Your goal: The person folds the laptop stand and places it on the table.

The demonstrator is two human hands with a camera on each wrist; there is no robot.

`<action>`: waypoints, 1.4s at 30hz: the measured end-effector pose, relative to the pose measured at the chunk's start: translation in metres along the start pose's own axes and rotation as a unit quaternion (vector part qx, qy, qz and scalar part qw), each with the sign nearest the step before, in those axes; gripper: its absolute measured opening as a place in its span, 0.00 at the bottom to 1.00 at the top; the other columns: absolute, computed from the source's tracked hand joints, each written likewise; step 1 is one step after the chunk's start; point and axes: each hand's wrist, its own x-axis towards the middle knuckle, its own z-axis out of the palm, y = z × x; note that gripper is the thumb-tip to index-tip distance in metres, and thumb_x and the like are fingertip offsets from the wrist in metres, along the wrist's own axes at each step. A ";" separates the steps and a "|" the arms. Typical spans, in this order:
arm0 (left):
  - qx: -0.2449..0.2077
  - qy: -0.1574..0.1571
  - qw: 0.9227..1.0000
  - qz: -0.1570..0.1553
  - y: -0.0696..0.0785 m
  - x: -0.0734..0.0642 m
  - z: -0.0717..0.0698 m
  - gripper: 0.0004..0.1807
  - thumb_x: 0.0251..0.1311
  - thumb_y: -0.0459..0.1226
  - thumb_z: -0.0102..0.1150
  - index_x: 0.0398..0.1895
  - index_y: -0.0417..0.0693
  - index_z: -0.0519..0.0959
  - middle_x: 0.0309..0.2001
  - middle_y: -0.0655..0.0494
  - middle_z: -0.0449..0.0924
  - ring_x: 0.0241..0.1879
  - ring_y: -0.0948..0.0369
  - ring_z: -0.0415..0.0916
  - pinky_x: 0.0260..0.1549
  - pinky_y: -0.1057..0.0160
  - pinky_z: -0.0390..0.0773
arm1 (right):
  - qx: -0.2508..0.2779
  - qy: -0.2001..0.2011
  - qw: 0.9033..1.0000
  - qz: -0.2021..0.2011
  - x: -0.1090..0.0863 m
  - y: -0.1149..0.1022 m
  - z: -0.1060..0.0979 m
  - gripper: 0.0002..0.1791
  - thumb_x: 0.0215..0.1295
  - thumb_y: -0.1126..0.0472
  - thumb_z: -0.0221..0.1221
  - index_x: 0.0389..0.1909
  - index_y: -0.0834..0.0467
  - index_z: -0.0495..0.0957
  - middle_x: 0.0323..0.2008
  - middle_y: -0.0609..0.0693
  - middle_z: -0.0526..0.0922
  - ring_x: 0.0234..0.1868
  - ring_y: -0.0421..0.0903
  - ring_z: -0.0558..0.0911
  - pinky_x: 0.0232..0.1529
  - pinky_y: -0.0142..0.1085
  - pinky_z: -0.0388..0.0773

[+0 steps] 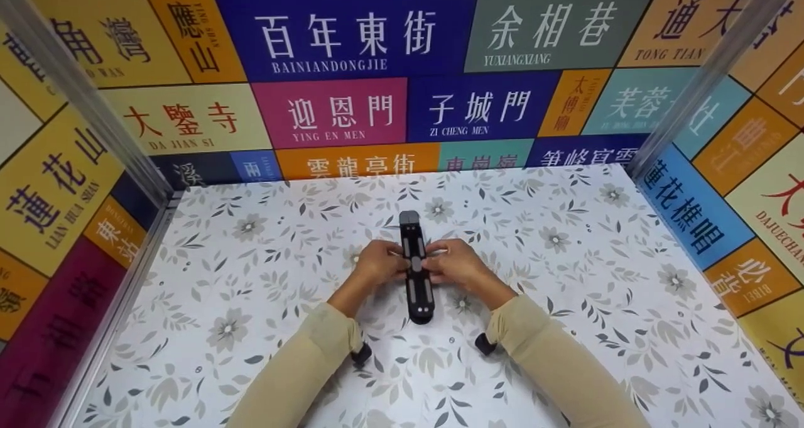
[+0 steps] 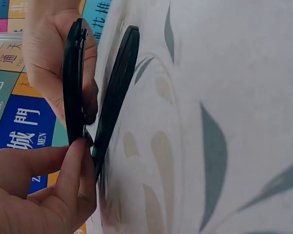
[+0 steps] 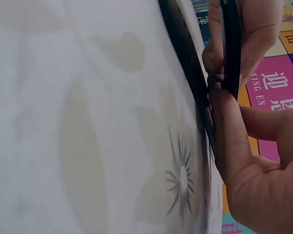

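A long black folding bar with grey pads and a grey end lies lengthwise between the two hands in the head view. My left hand pinches its left side near the middle with thumb and fingers. Opposite it, my right hand pinches the right side. The left wrist view shows two slim arms, an upper arm and a lower arm, spread apart in a narrow V. The lower arm is near the tabletop in the right wrist view. Fingers hide the joined part.
A white table with a grey leaf and flower pattern spreads beneath the hands. Colourful panels with Chinese lettering stand at the back and both sides. Metal posts mark the corners. Black wrist straps show at the sleeves.
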 end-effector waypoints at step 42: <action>0.399 -0.138 0.903 0.083 0.017 -0.037 0.026 0.50 0.64 0.50 0.68 0.82 0.46 0.51 0.82 0.44 0.49 0.80 0.37 0.44 0.66 0.21 0.54 | -0.456 0.009 0.847 -0.274 -0.040 0.011 -0.006 0.51 0.35 0.52 0.84 0.65 0.63 0.76 0.41 0.56 0.82 0.35 0.47 0.77 0.39 0.43 0.79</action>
